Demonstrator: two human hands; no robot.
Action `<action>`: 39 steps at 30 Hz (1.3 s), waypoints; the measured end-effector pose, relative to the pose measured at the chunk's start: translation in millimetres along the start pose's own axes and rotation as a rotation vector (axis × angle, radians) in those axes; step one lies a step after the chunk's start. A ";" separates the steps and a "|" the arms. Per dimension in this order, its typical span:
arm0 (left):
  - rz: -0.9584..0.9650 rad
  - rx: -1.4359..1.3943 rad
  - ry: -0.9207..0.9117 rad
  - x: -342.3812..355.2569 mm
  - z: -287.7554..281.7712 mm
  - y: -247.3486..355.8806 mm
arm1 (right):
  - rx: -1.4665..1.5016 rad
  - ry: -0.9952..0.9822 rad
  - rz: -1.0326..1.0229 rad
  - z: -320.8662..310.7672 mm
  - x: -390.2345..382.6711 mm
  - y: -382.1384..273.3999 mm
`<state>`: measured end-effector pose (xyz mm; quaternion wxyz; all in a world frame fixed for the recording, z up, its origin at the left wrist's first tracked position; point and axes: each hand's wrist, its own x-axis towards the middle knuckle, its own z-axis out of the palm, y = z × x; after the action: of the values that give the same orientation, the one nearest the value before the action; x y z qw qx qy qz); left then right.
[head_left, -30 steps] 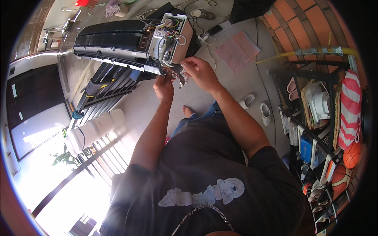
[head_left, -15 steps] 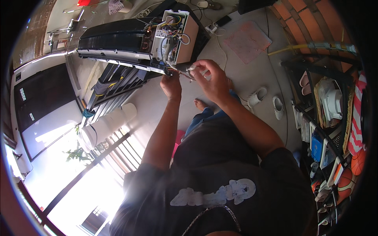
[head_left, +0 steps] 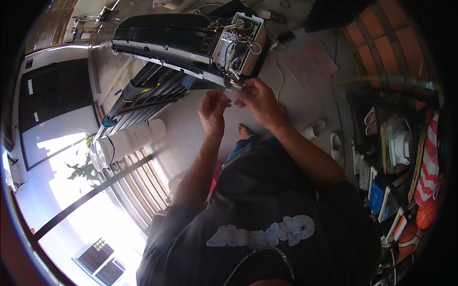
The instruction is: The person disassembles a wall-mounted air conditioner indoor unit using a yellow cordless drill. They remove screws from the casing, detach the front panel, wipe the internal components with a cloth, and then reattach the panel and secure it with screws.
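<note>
A long black appliance (head_left: 162,33) with a white edge lies across the upper middle, its white electronics box (head_left: 238,45) uncovered and full of coloured wires. Loose wires and pale connectors (head_left: 234,78) hang from its near right corner. My left hand (head_left: 214,106) is just below that corner, fingers bent in a pinch; what they hold, if anything, is too small to make out. Close beside it, my right hand (head_left: 253,99) has thumb and fingers bent round the wires and connectors, partly hiding them.
Black metal bars (head_left: 143,90) and white cylinders (head_left: 129,140) stand left, near a railing (head_left: 133,181). A pink mat (head_left: 310,64), cables and white shoes (head_left: 335,145) lie on the floor. A black rack (head_left: 377,186) with bags and balls lines the right, below a brick wall (head_left: 381,47).
My left hand has moved down, away from the appliance's edge, and its curled fingers have come beside my right hand's. The whole view has shifted, with the appliance now further right.
</note>
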<state>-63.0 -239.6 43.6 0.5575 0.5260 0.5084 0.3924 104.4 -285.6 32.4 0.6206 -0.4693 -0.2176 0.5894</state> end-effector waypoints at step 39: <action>-0.225 -0.625 -0.098 7.9 -32.4 25.0 | -0.738 0.132 -0.601 -3.9 3.9 -21.8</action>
<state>-90.9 -222.4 69.2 0.7554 0.2884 0.3908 0.4399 119.9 -280.2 47.8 0.5679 -0.6110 -0.4984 0.2361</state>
